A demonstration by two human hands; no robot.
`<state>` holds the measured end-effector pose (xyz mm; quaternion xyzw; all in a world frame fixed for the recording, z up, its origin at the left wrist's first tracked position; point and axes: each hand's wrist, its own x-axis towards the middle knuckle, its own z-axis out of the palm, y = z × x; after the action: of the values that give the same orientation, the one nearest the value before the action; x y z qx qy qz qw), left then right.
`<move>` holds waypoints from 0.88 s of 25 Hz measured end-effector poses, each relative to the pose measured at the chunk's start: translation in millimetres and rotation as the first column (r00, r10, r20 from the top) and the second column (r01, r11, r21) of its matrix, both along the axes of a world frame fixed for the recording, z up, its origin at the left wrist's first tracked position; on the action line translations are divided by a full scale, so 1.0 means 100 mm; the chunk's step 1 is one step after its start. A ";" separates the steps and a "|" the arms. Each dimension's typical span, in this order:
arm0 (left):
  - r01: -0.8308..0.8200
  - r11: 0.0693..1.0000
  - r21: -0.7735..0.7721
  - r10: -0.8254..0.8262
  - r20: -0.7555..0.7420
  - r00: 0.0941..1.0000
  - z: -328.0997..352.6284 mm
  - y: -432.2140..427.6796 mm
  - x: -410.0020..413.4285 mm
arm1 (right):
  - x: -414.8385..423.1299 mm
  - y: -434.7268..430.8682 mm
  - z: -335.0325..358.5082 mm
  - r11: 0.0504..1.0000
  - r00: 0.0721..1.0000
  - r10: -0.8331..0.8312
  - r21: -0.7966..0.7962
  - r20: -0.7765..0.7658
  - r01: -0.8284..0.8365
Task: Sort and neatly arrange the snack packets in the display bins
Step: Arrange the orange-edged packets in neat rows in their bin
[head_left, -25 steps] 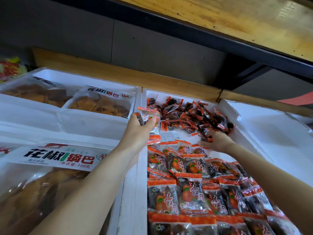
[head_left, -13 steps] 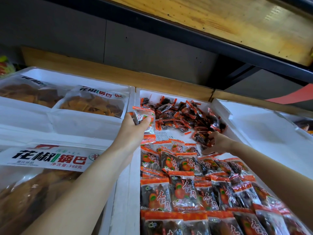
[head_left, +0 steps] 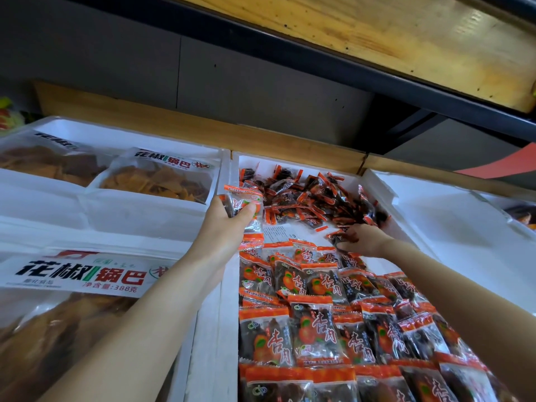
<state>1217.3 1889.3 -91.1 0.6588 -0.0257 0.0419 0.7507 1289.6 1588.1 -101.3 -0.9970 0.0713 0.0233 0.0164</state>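
Standing below a wooden shelf board (head_left: pixel 377 33), the middle white bin (head_left: pixel 290 163) is holding all the small orange and dark snack packets. To the left of this bin, large clear bags of crisps (head_left: pixel 72 274) are lying in the neighbour bin (head_left: pixel 116 216), and to the right of it another white bin (head_left: pixel 449 227) is standing. In the near part of the middle bin, the packets are lying in overlapping rows (head_left: pixel 313 329), faces up. In its far part, a loose heap (head_left: pixel 313 198) of the same packets is lying in disorder, and between heap and rows a printed paper sheet (head_left: pixel 284 233) is showing on the bin floor. The left hand (head_left: pixel 223 224) is hovering at the left wall of the bin, towards the far end, and is grasping a small stack of packets (head_left: pixel 243 198), thumb on the front. The right hand (head_left: pixel 362 242) is reaching to the right edge of the heap, near the right wall of the bin, and its fingers are pinching one dark packet (head_left: pixel 338 237).
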 end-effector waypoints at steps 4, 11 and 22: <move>0.000 1.000 0.011 0.000 -0.007 1.000 -0.01 0.00 0.03 | 0.09 0.10 -0.06 0.997 0.989 -0.061 0.061 0.134 0.053; 0.011 1.000 0.019 -0.011 0.014 1.000 0.01 -0.04 0.02 | -0.15 -0.09 0.34 0.972 0.930 -0.101 0.234 0.354 0.016; 0.018 0.999 0.034 -0.018 -0.006 1.000 -0.01 -0.05 0.02 | -0.38 -0.41 0.01 0.986 0.988 -0.146 -0.078 0.058 0.150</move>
<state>1219.2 1884.7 -91.9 0.6714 -0.0304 0.0328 0.7398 1251.6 1546.8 -100.2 -0.9891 0.1456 -0.0071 -0.0211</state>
